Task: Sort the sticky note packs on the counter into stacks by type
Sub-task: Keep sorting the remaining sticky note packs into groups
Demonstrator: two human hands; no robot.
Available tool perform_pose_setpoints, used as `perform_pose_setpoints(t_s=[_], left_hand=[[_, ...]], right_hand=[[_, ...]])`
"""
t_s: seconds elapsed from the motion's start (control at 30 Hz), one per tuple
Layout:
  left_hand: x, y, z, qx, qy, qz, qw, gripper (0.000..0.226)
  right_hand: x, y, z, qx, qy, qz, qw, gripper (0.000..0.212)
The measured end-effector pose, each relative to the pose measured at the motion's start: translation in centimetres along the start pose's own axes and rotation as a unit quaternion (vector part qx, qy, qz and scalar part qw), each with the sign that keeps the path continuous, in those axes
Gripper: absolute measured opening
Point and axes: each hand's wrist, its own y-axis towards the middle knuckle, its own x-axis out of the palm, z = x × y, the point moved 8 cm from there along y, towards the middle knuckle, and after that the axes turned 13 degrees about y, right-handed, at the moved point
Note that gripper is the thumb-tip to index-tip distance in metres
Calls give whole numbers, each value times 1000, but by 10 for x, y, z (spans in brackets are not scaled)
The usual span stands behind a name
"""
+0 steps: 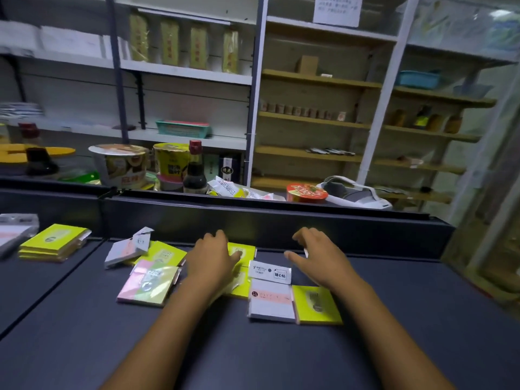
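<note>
Sticky note packs lie scattered on the dark counter (253, 356). My left hand (211, 257) rests with its fingers on a yellow pack (245, 250) by the counter's back wall. My right hand (316, 256) hovers with loosely curled fingers just right of a white-labelled pack (270, 273) and holds nothing. Below that lie a white and pink pack (271, 304) and a yellow pack (316, 305). To the left are a pink and green pack (149, 282), another yellow pack (163, 253) and a tilted white pack (126, 249). A stack of yellow packs (52, 242) stands at far left.
A raised dark ledge (267, 220) borders the counter at the back. Behind it stand instant noodle cups (121, 164), a soy sauce bottle (195, 170), a red bowl (306, 192) and snack bags. Shelving fills the background. White packs (14, 232) sit at the far left edge.
</note>
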Motion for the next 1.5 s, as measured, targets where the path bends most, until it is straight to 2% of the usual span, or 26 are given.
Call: perform_pose_setpoints(t_s=[0.1, 0.27, 0.5, 0.67, 0.73, 0.8, 0.9, 0.97, 1.13, 1.3, 1.4, 1.5], left_hand=[[7, 4, 8, -16, 39, -26, 999, 58], [8, 11, 14, -30, 54, -23, 998, 57], [11, 16, 9, -64, -80, 1, 995, 61], [-4, 22, 10, -53, -198, 86, 975, 42], [-6, 22, 9, -52, -294, 90, 950, 28], [-5, 21, 10, -56, -426, 64, 901, 17], [-3, 17, 19, -53, -585, 5, 809, 15], [-4, 13, 25, -48, -631, -20, 774, 17], [-9, 5, 34, -20, -671, -44, 740, 21], [-11, 1, 40, -2, -696, -51, 716, 23], [-7, 0, 43, -1, -693, -57, 718, 24], [-5, 0, 43, 2, -689, -61, 722, 25]], right_hand=[[5, 12, 9, -10, 14, 2, 1000, 43], [12, 24, 19, -20, 36, 7, 999, 43], [12, 31, 23, -35, 68, 30, 997, 38], [0, 31, 29, -29, 89, 64, 994, 34], [-2, 30, 33, -19, 104, 66, 992, 32], [-4, 29, 38, -7, 114, 67, 991, 31], [-8, 28, 41, -2, 129, 74, 989, 29], [-12, 26, 42, -1, 139, 81, 987, 28], [-27, 21, 52, 28, 162, 95, 982, 24], [-48, 17, 89, 87, 158, 103, 978, 20], [-39, 13, 113, 139, 117, 34, 983, 32], [-24, 9, 127, 186, 88, -38, 978, 60]])
